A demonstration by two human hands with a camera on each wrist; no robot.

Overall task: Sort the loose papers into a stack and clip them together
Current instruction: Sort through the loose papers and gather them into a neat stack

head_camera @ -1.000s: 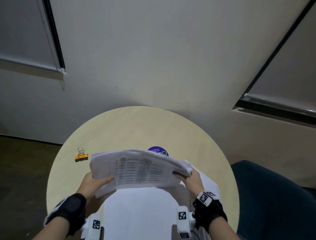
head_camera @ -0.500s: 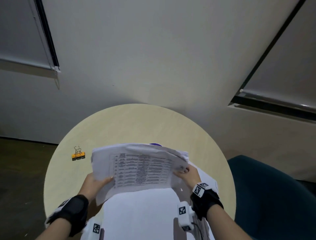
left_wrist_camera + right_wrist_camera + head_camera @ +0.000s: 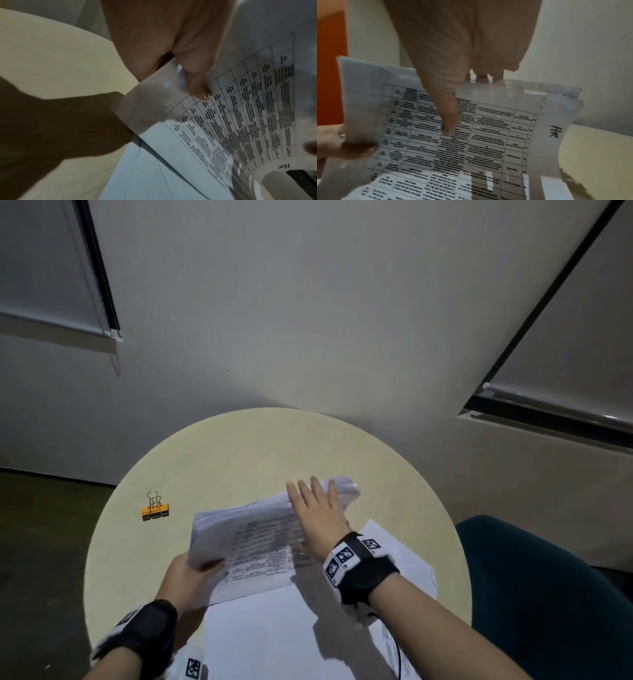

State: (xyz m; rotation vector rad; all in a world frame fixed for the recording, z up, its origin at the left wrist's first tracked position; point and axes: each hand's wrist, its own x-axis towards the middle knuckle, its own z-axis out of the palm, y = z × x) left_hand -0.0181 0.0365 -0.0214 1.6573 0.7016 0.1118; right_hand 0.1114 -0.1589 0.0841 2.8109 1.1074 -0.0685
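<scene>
Table [image 3: 239,453] partly hidden under papers [image 3: 253,532]

Stack of printed papers [image 3: 260,529] raised tilted over table, orange binder clip [image 3: 155,509] lying well apart

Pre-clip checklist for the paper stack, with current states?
1. Left hand grips the stack of papers at its left edge: ok.
2. Right hand lies flat on the stack, fingers straight: ok.
3. Stack edges squared: not ok, sheets fan out at the far right corner.
4. All sheets gathered: not ok, loose sheets lie on the table beneath.
5. Binder clip in view, untouched, left of the stack: ok.
6. Clip opens wide enough for the stack: cannot tell.
</scene>
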